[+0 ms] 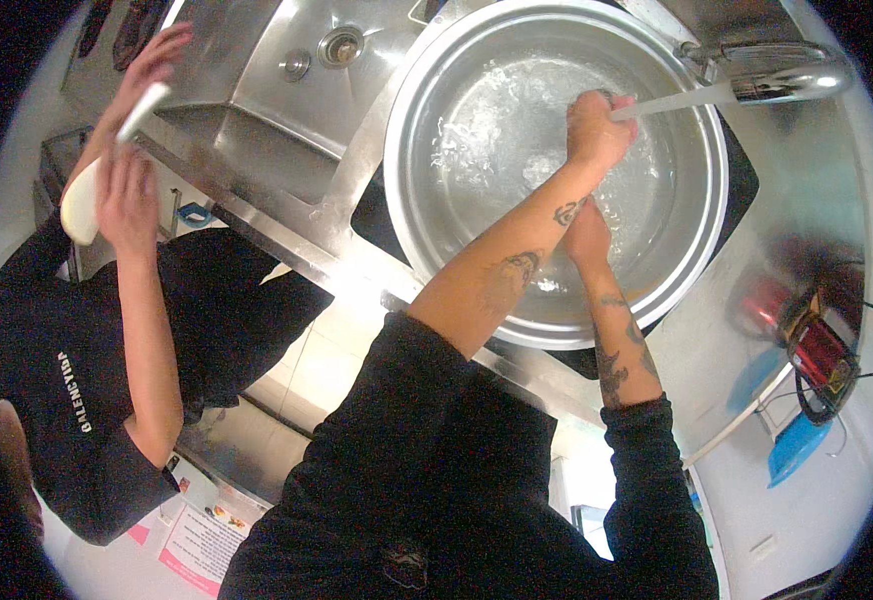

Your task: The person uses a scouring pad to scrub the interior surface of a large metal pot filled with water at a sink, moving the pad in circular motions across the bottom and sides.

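A large round metal basin (414, 187) holds clear, rippling water. My left hand (598, 131) is over the basin, with its fingers curled where a stream of water (669, 103) from the chrome faucet (789, 79) meets it. Whether it holds anything is unclear. My right hand (588, 234) is lower in the basin, partly behind my left forearm, and its fingers are hidden. Both my forearms are bare and tattooed below pushed-up black sleeves.
At left a co-worker in black has blurred hands (129, 199) around a pale, elongated object (80, 202). Beyond the metal counter edge (279, 240) lies a steel sink (256, 142) with a drain (340, 47). A red device (823, 352) and a blue object (800, 450) are on the right.
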A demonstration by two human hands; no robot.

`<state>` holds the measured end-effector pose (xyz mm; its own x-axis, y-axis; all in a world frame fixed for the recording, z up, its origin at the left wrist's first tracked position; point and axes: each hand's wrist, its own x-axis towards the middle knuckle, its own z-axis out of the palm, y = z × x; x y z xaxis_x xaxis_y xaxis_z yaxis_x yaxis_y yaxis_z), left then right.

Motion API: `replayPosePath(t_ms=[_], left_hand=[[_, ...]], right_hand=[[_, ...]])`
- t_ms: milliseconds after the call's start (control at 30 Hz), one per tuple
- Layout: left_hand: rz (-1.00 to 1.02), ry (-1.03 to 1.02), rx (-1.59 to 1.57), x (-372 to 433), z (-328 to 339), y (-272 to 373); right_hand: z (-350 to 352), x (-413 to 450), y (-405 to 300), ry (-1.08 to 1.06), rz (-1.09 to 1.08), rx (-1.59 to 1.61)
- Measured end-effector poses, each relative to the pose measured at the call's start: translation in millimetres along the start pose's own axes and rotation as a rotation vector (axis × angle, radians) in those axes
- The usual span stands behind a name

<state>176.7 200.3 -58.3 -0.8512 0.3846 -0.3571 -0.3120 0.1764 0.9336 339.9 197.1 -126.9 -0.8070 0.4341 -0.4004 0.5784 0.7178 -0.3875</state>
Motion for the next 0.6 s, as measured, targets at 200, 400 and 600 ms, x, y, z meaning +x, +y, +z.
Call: replayPosePath(t_ms=[200,400,600], left_hand=[[0.046,0.023,0.163,-25.3,-17.2,3.4],[-0.059,0.027,-0.309,-24.7,-21.1,8.4],[0.168,0.053,0.053,-84.8,-82.9,16.3]], right_hand=[[10.6,-4.7,3.6,-0.094,0.024,-0.058],[13.6,-14.5,-15.3,-0.058,0.037,-0.022],[28.3,9.2,-26.4,-0.074,-0.159,-0.138]])
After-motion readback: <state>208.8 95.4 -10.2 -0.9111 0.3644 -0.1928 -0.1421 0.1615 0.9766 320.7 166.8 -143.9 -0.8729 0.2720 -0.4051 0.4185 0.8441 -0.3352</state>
